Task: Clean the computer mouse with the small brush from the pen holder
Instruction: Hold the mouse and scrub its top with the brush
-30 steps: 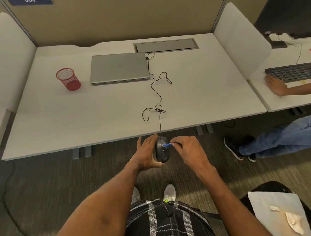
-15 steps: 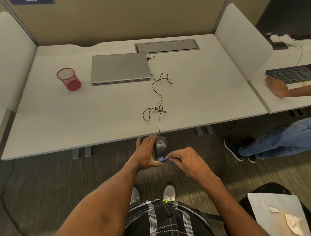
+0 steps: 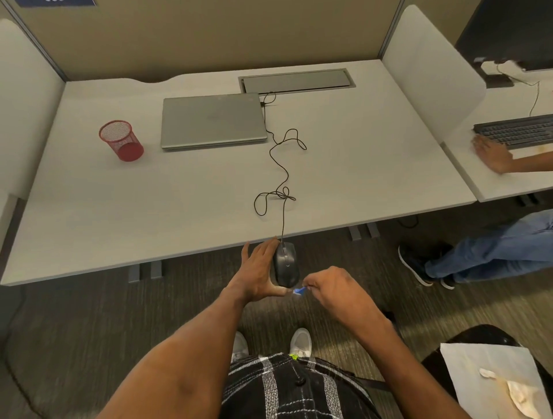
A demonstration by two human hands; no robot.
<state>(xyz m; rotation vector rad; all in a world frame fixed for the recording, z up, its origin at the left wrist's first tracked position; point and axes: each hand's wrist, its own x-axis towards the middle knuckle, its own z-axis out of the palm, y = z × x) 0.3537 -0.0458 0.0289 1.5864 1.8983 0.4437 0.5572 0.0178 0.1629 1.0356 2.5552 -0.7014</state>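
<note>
A blue sign (image 3: 55,2) is cut off at the upper left of the frame; its white characters are too clipped to read; the closed grey laptop (image 3: 213,121) above centre shows only a faint mark on its lid that cannot be made out. Just below centre, off the near edge of the desk (image 3: 119,215), the left hand (image 3: 259,273) cups the dark computer mouse (image 3: 286,264) from its left side, fingers along the body and thumb under the tail end; the fingers behind the mouse are hidden. Its thin black cable (image 3: 282,179) runs up across the desk in loose loops to the laptop's right edge. The right hand (image 3: 330,288) is closed in a pinch on the small brush (image 3: 299,290); only a blurred blue tip shows, just below the mouse's near end and beside the left thumb; whether it touches the mouse cannot be told. The red mesh pen holder (image 3: 121,140) stands at the left of the desk; nothing is visible inside it. At the right edge another person's hand (image 3: 490,154) rests by a black keyboard (image 3: 517,131), both cut off by the frame; at the lower right a sheet of white paper (image 3: 490,376) carries crumpled pale scraps.
</note>
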